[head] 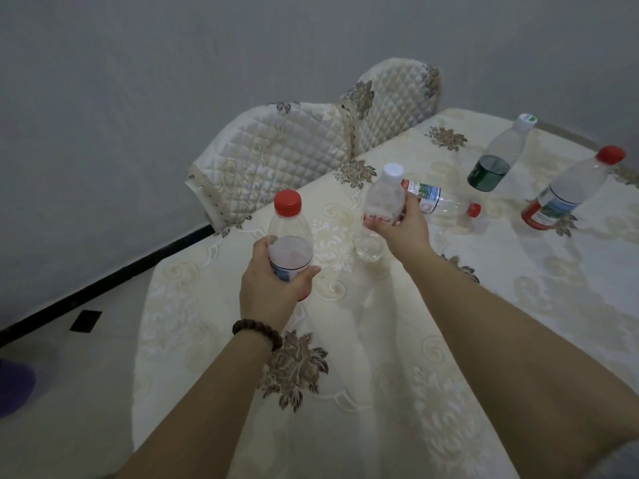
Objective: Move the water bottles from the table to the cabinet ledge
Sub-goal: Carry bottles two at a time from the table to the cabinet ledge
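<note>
My left hand (273, 285) grips a clear red-capped bottle (289, 233) around its lower half, held upright above the table's left part. My right hand (403, 224) holds a clear white-capped bottle (382, 198) by its middle, also upright over the table. On the tablecloth behind it a red-capped bottle (446, 202) lies on its side. Further right a green-labelled bottle (498, 160) with a white cap stands, and a red-capped, red-based bottle (570, 191) stands near the right edge. No cabinet ledge is in view.
The table (380, 340) wears a cream embroidered cloth. Two quilted chairs (276, 146) stand at its far side against a grey wall. Pale floor with a black skirting strip (103, 285) lies to the left; a purple object (14, 388) sits at the left edge.
</note>
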